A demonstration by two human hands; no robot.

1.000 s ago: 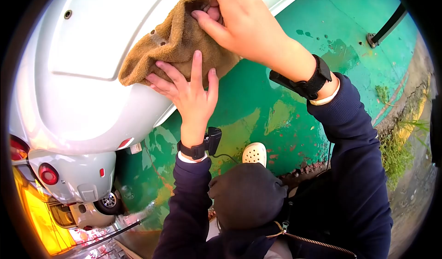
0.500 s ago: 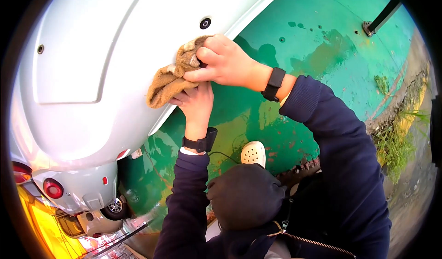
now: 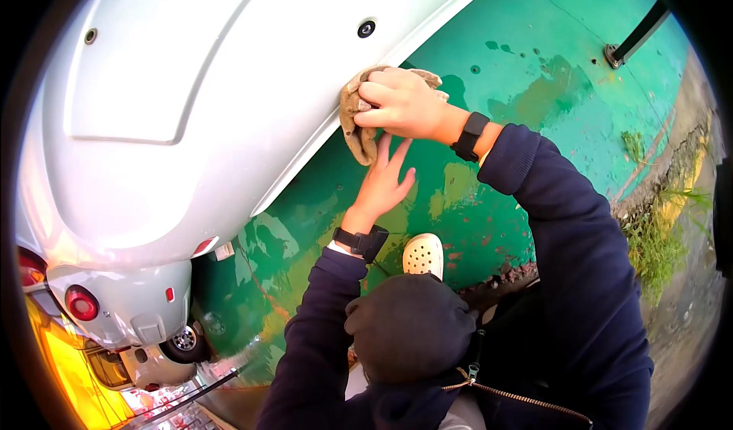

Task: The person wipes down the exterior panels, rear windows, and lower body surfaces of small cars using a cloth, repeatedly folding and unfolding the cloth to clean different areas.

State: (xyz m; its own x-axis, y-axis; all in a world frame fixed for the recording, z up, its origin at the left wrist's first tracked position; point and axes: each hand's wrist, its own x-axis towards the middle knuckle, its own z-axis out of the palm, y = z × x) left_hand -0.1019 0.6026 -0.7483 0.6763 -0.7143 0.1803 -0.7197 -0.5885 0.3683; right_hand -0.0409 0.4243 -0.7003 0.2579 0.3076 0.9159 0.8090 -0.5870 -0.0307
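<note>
A brown, folded cloth (image 3: pixel 357 128) is bunched in my right hand (image 3: pixel 408 105), whose fingers are curled around it. The cloth lies at the lower edge of a shiny white car body (image 3: pixel 229 124) and seems to touch it. Just below hangs my left hand (image 3: pixel 379 188), its fingers spread and nothing in its grasp. Its fingertips reach close to the cloth's lower end; whether they touch it I cannot tell. Both wrists carry black bands. On the white panel above the cloth is a round black fitting (image 3: pixel 366 29).
Wet green floor (image 3: pixel 504 155) stretches beneath, with a cream perforated clog (image 3: pixel 422 255) on it. A dark rounded form (image 3: pixel 412 323) fills the bottom centre. A black post (image 3: pixel 637 33) stands upper right, weeds (image 3: pixel 649 254) at the right edge, another car (image 3: pixel 122 300) lower left.
My right hand and the cloth have shifted right along the body edge. My left hand has come off the cloth, moving right and down, and its fingers have spread. The view has shifted slightly.
</note>
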